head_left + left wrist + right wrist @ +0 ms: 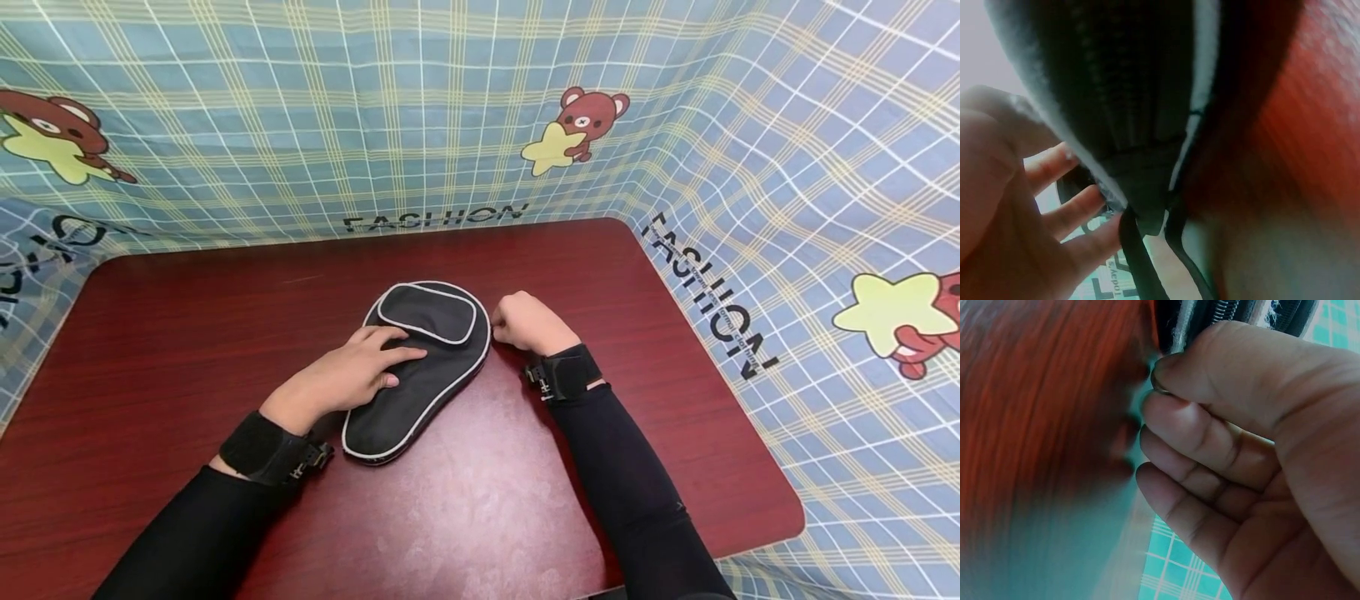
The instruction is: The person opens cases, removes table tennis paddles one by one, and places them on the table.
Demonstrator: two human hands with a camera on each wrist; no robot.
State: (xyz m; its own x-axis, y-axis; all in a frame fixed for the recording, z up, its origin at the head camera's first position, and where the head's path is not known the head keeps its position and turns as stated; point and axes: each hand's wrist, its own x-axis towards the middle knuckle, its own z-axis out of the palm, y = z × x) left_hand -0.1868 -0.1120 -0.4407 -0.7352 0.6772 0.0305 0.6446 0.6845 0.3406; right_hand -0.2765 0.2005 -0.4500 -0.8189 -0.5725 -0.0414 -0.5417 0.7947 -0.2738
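Observation:
A black table tennis paddle case (408, 396) with pale piping lies flat on the table, its narrow end towards me. Its wide end carries a small outer pocket (427, 312). My left hand (341, 375) rests on the case's left side, fingers spread below the pocket. At the case's right edge, my right hand (528, 323) pinches with thumb and forefinger. The right wrist view shows zipper teeth (1225, 309) beside this hand (1222, 437); the zipper pull between the fingertips is mostly hidden. In the left wrist view, a zipper (1125, 81) runs along the case's side.
The dark red wooden table (187, 333) has rounded corners. Behind it and to the right hangs a blue checked cloth (420, 108) with printed bears and lettering. Both wrists wear black straps (570, 372).

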